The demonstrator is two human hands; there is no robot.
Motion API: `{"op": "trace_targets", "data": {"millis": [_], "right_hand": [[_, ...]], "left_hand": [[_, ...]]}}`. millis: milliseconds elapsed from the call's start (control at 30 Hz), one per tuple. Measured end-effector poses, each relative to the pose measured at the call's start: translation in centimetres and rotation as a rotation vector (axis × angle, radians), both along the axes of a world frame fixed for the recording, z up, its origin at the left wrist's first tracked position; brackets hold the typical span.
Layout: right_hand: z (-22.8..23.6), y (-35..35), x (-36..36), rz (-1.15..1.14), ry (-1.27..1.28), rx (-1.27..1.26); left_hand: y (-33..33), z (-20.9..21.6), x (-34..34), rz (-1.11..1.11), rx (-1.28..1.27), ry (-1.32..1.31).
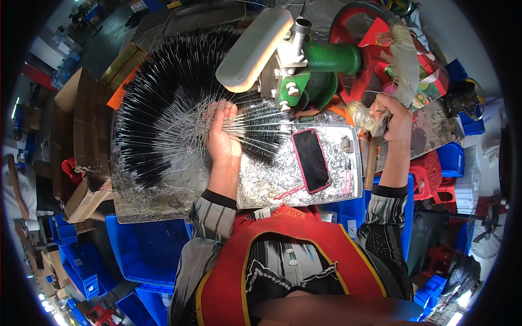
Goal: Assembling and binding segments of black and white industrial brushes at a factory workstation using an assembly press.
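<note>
A large fan of thin wire-stemmed black brushes (157,103) spreads over the left of the bench, the bare wire ends crossing near its middle. My left hand (224,133) is palm up among these stems, fingers curled round a bunch of them. The bunch (255,127) reaches right, toward the head of a green machine (331,58). On the right, my right hand (392,111) is closed on the cloth-wrapped handle (370,117) at the lower side of the machine's red wheel (348,27). Part of the grip is hidden by the wrapping.
A lit lamp (255,51) hangs over the machine head. On a pale board (266,182) lies a phone (311,160) with a red edge. Cardboard boxes (89,119) stand left of the bench. Blue bins (147,250) sit below its front edge; red stools (427,174) are at right.
</note>
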State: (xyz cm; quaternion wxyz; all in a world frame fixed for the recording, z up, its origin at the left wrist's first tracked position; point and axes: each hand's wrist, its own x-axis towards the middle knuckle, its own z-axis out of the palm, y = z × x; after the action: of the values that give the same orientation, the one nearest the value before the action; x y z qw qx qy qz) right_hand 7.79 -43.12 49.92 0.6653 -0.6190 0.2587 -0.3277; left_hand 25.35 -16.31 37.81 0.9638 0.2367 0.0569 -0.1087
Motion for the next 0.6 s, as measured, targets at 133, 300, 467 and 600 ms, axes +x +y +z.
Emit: {"op": "trace_targets", "data": {"millis": [133, 300, 467, 600], "right_hand": [[0.9, -0.8, 0.0, 0.039, 0.054, -0.019], [-2.7, 1.4, 0.6, -0.071, -0.122, -0.191], [-7.7, 0.6, 2.1, 0.122, -0.531, -0.332], [-7.1, 0.5, 1.3, 0.141, -0.429, -0.3]], "left_hand": [[-0.4, 0.1, 0.2, 0.022, 0.038, 0.023], [-0.5, -0.1, 0.2, 0.025, 0.048, 0.005], [0.1, 1.6, 0.0, -0.087, 0.151, 0.143], [1.4, 1.6, -0.5, -0.284, 0.17, 0.026]]}}
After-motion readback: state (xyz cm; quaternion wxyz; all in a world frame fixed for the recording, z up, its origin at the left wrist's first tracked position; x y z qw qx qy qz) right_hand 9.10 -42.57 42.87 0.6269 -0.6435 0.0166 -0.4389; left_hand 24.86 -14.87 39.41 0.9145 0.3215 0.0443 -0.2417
